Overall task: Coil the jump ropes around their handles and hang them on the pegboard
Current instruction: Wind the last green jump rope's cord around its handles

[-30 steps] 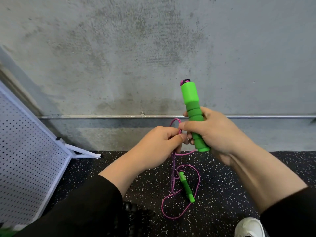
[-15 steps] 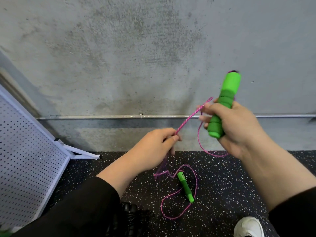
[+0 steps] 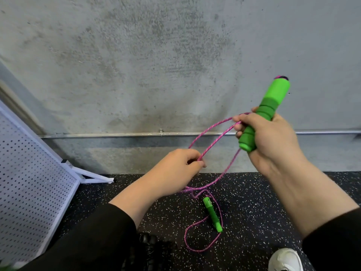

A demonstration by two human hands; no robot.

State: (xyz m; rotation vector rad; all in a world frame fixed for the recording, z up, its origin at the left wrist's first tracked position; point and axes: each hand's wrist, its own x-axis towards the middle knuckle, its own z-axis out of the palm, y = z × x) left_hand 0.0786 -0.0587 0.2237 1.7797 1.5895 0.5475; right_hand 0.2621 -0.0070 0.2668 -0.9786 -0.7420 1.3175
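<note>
Your right hand (image 3: 271,137) is wrapped around the lower half of a green foam jump-rope handle (image 3: 267,110), fingers curled tight on the grip, the handle tilted with its capped end up and to the right against the concrete wall (image 3: 156,55). The pink rope (image 3: 213,130) passes under your right fingertips at the handle and runs down-left in two strands to your left hand (image 3: 179,169), whose thumb and fingers are pinched together on it. From the handle, another length of the rope swings down in a wide loop below both hands and reaches the floor.

The second green handle (image 3: 212,216) lies flat on the black speckled rubber floor (image 3: 263,202) between your forearms, well apart from either hand, with the rest of the rope curled in a loose loop around and below it — no coils sit on that handle.

The white pegboard (image 3: 29,182) leans at the left edge of the view, propped on a white stand (image 3: 91,176) near the base of the wall. A metal pipe (image 3: 117,134) runs along the wall behind your hands. A white shoe (image 3: 285,260) shows at the bottom right, and something black and coiled (image 3: 154,251) sits by your left sleeve — what it is you cannot tell.
</note>
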